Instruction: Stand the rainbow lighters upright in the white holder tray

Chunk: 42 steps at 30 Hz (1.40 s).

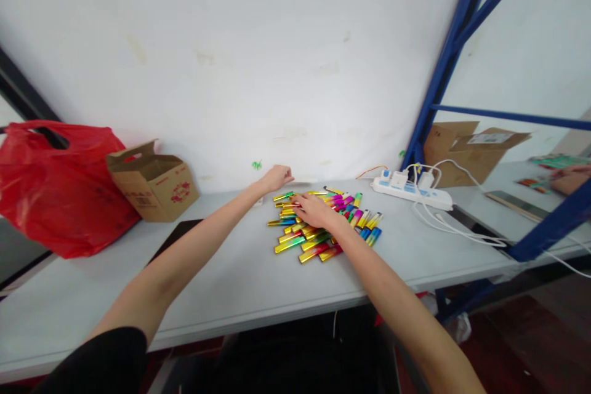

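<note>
A pile of shiny multicoloured sticks [315, 250], gold, green, red, blue and purple, lies on the grey table near the wall. Just above the pile's back left edge is my left hand [277, 177], its fingers curled together; whatever they may hold is too small to make out. My right hand [313, 209] rests over the left part of the pile, palm down, and covers some sticks. Its fingertips touch the sticks, but whether they grip one cannot be made out.
On the left stand a red plastic bag [69, 191] and an open cardboard box [159, 188]; a dark flat object [178, 235] lies under my left forearm. To the right are a white power strip [415, 192] with cables, a blue metal frame [436, 74] and another person's hand [570, 178].
</note>
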Motion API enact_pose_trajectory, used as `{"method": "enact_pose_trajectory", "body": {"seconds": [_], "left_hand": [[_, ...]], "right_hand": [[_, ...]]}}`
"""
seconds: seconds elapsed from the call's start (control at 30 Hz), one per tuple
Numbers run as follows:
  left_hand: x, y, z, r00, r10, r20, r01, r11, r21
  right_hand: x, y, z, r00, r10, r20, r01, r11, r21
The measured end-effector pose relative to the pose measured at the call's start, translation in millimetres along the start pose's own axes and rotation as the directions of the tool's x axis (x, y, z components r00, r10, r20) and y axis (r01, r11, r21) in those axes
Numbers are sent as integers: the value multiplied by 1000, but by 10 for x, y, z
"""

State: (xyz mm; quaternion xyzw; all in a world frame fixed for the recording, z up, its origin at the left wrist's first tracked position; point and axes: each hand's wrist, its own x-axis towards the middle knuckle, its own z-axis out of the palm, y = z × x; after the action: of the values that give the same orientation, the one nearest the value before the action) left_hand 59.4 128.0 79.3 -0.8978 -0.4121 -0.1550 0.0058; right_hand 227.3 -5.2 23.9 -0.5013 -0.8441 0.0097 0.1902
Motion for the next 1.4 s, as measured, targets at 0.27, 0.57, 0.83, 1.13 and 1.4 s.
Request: {"method": "enact_pose_trajectory", "body": {"seconds": [0.27, 0.57, 0.83, 1.13, 1.4], "left_hand": [[-1416, -305, -712, 987, -127, -102, 122, 991, -53], [-2551, -370, -541, 974, -194, 116, 203, 977, -67], [-2014, -185, -220, 982, -74, 175, 98, 986, -132], [-1599, -31, -193, 948, 94, 305, -5, 960, -280], [-1707, -117, 16, 994, -75, 84, 92, 972, -216]], "right_hand": [[63, 19, 58, 996, 84, -26, -84, 996, -7], [89, 1, 18, 990, 28, -139, -21, 998, 52], [124, 41, 75, 925, 207, -318, -48, 895, 444], [142, -52, 94, 932, 332, -147, -18, 448, 894], [111, -311, 38, 962, 272, 33, -60, 94, 994]]}}
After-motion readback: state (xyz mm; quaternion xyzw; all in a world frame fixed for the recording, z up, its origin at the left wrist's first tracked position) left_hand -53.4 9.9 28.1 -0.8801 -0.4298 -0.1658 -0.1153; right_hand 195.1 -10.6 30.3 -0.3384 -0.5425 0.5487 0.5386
